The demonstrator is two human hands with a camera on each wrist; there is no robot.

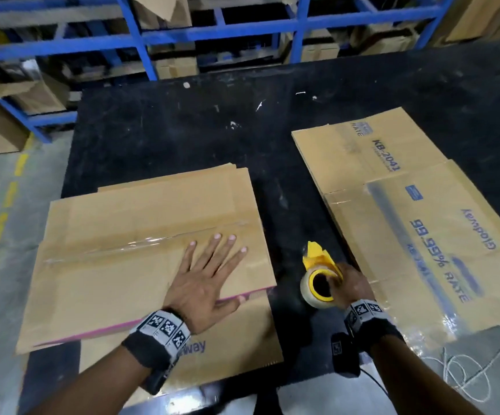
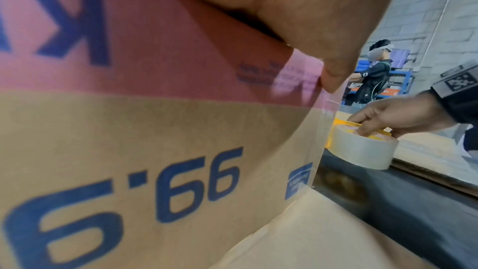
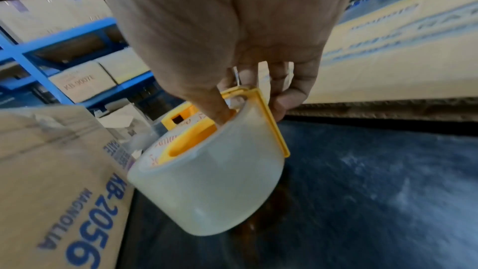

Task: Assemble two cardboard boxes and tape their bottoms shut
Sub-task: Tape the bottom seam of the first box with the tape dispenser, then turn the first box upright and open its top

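A flat cardboard box with a clear tape seam lies on the left of the black table, on top of another printed cardboard sheet. My left hand spreads straight fingers on its top. The thumb is tucked under its near edge against the printed underside, pinching the panel. My right hand grips a clear tape roll on a yellow dispenser. The thumb sits inside the roll's core, and the roll is at the table between the cardboard piles.
A second flattened printed box lies on the right of the table, over clear plastic. Blue shelving with cartons stands behind the table. White string lies at the front right. Another person works in the background.
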